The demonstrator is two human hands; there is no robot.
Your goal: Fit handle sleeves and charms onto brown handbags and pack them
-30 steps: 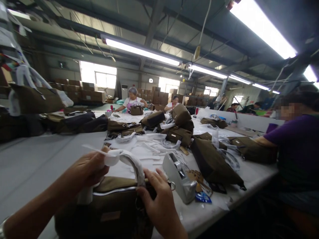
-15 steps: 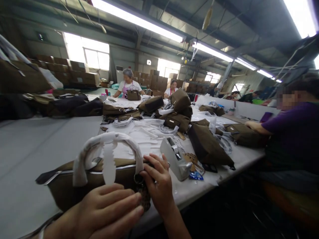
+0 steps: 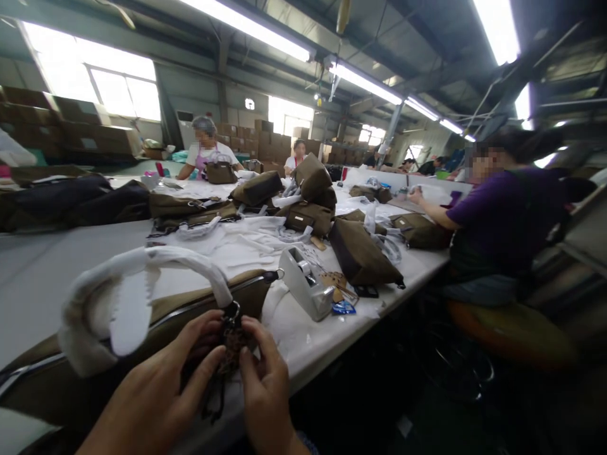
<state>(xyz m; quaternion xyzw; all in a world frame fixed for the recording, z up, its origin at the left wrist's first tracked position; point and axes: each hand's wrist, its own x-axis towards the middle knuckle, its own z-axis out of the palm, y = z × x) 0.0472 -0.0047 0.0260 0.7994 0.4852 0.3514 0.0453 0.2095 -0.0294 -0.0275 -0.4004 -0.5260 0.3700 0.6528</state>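
Observation:
An olive-brown handbag [image 3: 180,309] with a metal zip stands on the table in front of me, its handles [image 3: 90,297] wrapped in white covering. From a ring at the handle's base hangs a brown patterned charm [image 3: 233,347] with dark cords below it. My left hand [image 3: 165,373] pinches the charm's left side, thumb in front and fingers partly hidden behind. On the other side, my right hand [image 3: 265,379] grips the charm between thumb and fingers.
A grey tape dispenser [image 3: 306,284] stands right of the bag, beside a small blue packet [image 3: 344,308]. More olive bags [image 3: 363,249] are heaped farther back on the white table [image 3: 294,354]. A co-worker in purple [image 3: 512,208] sits at the right, and others work across the table.
Both hands have closed around the charm; the left was held flat before and the right lay by the handle. The view has swung right, and the bag appears turned and nearer.

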